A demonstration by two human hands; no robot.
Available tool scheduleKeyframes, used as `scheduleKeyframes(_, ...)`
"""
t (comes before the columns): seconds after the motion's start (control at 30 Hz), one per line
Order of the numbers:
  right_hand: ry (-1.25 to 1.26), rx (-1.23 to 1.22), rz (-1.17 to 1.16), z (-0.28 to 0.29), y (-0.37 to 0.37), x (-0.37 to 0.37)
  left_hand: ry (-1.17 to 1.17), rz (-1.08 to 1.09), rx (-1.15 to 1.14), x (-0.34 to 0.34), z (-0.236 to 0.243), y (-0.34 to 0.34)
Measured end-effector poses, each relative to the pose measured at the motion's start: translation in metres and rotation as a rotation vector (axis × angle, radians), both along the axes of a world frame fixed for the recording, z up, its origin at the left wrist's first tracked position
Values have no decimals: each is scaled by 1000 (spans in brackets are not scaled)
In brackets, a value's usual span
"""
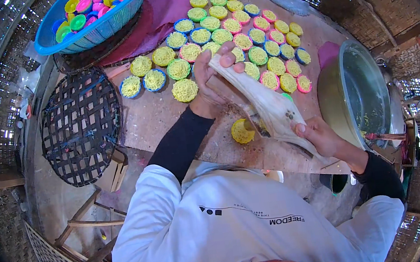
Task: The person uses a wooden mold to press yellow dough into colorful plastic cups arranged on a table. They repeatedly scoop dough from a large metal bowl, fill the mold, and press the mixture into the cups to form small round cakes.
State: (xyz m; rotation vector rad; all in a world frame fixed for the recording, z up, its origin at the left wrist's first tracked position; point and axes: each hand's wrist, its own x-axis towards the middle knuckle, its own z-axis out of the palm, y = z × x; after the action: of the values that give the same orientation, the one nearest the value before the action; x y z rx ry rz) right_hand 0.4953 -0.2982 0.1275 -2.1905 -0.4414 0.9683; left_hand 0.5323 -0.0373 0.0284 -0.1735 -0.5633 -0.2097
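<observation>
head view: white cloth (262, 90) between left hand (210, 88) and right hand (325, 139)

the left hand has its fingers bent around the far end of the white cloth; the right hand grips the near end, with its thumb pressed on top. the cloth is stretched slantwise above the table (162, 129). just left of it, one yellow cup (242, 131) is on the table. many small cups (179, 69), filled with yellow strands, stand farther away. at right is a large basin (332, 95).
</observation>
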Motion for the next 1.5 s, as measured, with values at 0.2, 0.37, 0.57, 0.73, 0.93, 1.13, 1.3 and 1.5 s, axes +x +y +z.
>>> scheduleKeyframes(0.2, 50, -11, -34, 11, 26, -15, 4, 12, 31, -12, 4, 15)
scheduleKeyframes(0.37, 136, -36, -38, 17, 24, -21, 31, 10, 2, -19, -1, 10)
scheduleKeyframes(0.57, 20, -81, 1, 12, 9, -21, 42, -38, -16, -16, -7, -2)
scheduleKeyframes(0.73, -33, 120, -97, -9, -14, -34, -15, -86, 77, -13, 20, -9)
scheduleKeyframes(0.93, 28, 390, -209, -15, -32, -55, 177, 77, 925, -35, 29, -15)
scheduleKeyframes(1.13, 44, 492, -290, -30, -37, -66, -407, 385, 2121, -66, -10, -17)
scheduleKeyframes(1.3, 44, 474, -324, -56, -55, -66, -99, 127, 1864, -66, -31, -26)
scheduleKeyframes(1.5, -49, 542, -446, -72, -59, -60, -296, 280, 2176, -62, -23, -29)
